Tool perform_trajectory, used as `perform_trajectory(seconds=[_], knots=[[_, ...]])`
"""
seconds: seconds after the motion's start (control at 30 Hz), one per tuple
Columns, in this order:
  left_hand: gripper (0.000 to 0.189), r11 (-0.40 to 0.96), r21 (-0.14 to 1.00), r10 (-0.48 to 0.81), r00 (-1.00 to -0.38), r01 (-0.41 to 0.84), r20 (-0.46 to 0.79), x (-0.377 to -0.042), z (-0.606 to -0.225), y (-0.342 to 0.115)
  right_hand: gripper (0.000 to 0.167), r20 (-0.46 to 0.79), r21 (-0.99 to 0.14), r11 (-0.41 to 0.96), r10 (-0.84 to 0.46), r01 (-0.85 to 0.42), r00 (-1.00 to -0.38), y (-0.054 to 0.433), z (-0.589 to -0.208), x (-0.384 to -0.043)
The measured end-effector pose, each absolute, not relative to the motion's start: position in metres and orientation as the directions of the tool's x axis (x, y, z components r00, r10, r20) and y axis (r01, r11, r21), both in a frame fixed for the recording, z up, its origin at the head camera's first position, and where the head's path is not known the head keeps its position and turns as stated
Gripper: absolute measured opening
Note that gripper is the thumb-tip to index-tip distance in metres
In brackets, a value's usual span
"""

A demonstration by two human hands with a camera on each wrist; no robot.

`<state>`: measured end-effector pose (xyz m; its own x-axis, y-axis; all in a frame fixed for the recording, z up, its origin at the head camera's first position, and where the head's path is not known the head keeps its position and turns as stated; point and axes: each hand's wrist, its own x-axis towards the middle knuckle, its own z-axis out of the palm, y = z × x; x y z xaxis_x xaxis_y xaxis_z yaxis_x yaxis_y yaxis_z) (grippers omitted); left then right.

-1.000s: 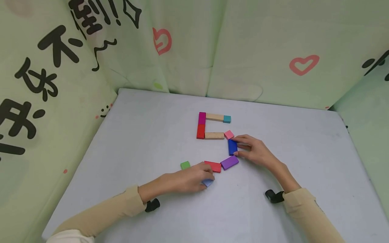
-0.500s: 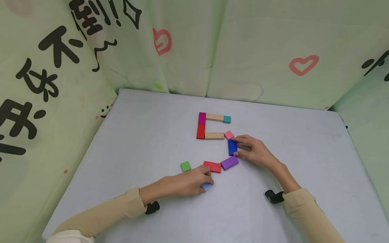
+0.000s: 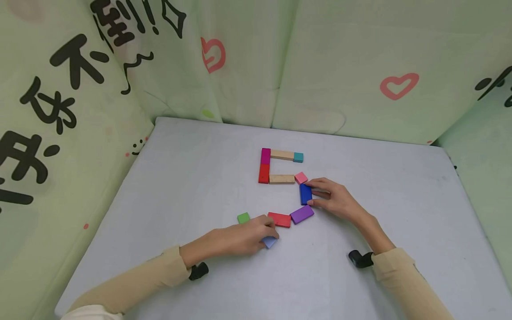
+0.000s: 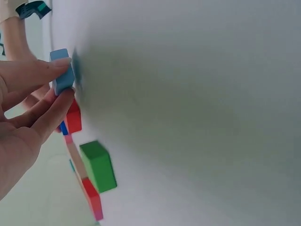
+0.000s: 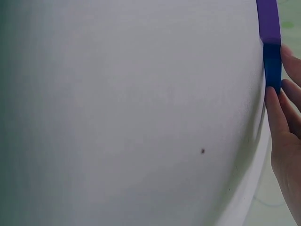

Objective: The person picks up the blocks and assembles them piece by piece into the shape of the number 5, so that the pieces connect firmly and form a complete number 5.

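In the head view my left hand (image 3: 248,235) pinches a light blue block (image 3: 269,242) between thumb and fingers; the left wrist view shows the same light blue block (image 4: 62,77) just off the table. A red block (image 3: 280,220) lies just beyond that hand, partly behind the fingers, and a green block (image 3: 243,218) is half hidden behind it. My right hand (image 3: 338,198) holds the dark blue block (image 3: 306,194) at its two ends, flat on the table. A purple block (image 3: 302,214) touches the near end of the dark blue one, and a pink block (image 3: 301,178) its far end.
Farther back, a wooden block (image 3: 282,179), a red block (image 3: 264,173), a magenta block (image 3: 266,156), another wooden block (image 3: 282,154) and a teal block (image 3: 298,157) form a bracket shape. The white table (image 3: 192,178) meets a green curtain (image 3: 320,66) at the back.
My left hand, with the light blue block, has shifted slightly left. The right hand and the blocks on the table stay in place.
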<state>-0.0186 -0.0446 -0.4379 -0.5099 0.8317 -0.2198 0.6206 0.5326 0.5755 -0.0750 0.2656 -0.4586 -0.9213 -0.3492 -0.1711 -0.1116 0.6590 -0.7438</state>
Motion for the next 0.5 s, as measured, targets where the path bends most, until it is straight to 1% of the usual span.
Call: perform_trajectory(seconds=[0.3, 0.5], knots=[[0.034, 0.533, 0.585, 0.812, -0.565, 0.612, -0.148, -0.037, -0.423, -0.061, 0.058, -0.178, -0.761, 0.641, -0.357, -0.102, -0.917, 0.266, -0.458, -0.075], [0.030, 0.536, 0.569, 0.805, -0.581, 0.623, -0.123, -0.049, -0.422, -0.066, 0.058, -0.182, -0.765, 0.637, -0.354, -0.094, -0.918, 0.266, -0.457, -0.075]])
